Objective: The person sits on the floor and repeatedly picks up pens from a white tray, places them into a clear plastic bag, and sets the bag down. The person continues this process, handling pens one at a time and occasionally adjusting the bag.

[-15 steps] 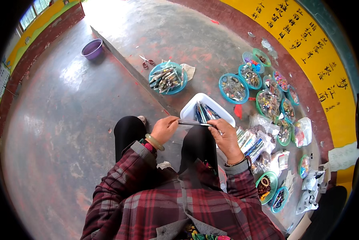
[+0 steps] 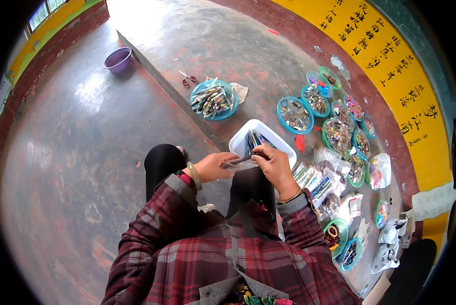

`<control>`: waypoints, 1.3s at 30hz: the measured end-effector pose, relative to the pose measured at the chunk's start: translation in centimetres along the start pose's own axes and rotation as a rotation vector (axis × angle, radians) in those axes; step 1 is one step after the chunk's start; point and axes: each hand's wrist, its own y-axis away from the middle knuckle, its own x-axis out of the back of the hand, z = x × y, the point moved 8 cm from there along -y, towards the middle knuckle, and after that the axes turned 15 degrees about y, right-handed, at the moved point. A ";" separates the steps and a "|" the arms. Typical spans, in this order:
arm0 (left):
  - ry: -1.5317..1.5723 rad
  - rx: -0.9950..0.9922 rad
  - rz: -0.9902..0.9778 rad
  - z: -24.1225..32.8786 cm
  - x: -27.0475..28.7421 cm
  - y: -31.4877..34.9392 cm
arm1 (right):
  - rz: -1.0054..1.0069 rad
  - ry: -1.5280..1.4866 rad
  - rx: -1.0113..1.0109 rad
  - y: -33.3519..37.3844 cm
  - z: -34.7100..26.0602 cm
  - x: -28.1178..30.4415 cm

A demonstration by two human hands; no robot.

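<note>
Over my right knee, both hands meet around a dark, slim pen (image 2: 246, 158) and a clear plastic sleeve (image 2: 242, 165). My left hand (image 2: 210, 168), with a pale bangle at its wrist, is closed on the sleeve at its left side. Pinched in the fingers of my right hand (image 2: 275, 165) is the right end of the pen. How far the pen sits inside the film is blurred. Just beyond the hands stands a white plastic basin (image 2: 236, 143) with several pens (image 2: 252, 139) in it, partly hidden by my right hand.
Further off is a blue basket (image 2: 224, 116) full of pens, with red-handled scissors (image 2: 187, 79) beside it. Several bowls of beads and trinkets (image 2: 295, 114) crowd the right side, near bagged pens (image 2: 319, 188). A purple basin (image 2: 117, 61) sits far left, by a floor ledge (image 2: 156, 76).
The hands have drawn closer together, the right moving left. The pen was stretched level between both hands; now clear film shows spread by my left fingers.
</note>
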 end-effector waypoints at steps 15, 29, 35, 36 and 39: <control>0.119 0.114 0.101 0.0 0.3 0.3 | -0.021 0.041 0.179 0.0 -2.2 -3.0; 0.223 0.151 0.184 -1.1 1.0 0.0 | -0.022 0.158 0.081 0.0 -2.3 -4.3; 0.374 0.083 0.143 0.4 0.9 0.4 | -0.005 0.233 0.176 -0.6 -3.0 -2.6; 0.354 0.077 0.130 0.5 0.8 0.4 | -0.094 0.201 0.144 -0.6 -2.5 -3.1; 0.317 0.055 0.128 1.0 0.8 0.4 | -0.308 -0.004 -0.142 0.0 -0.3 -4.2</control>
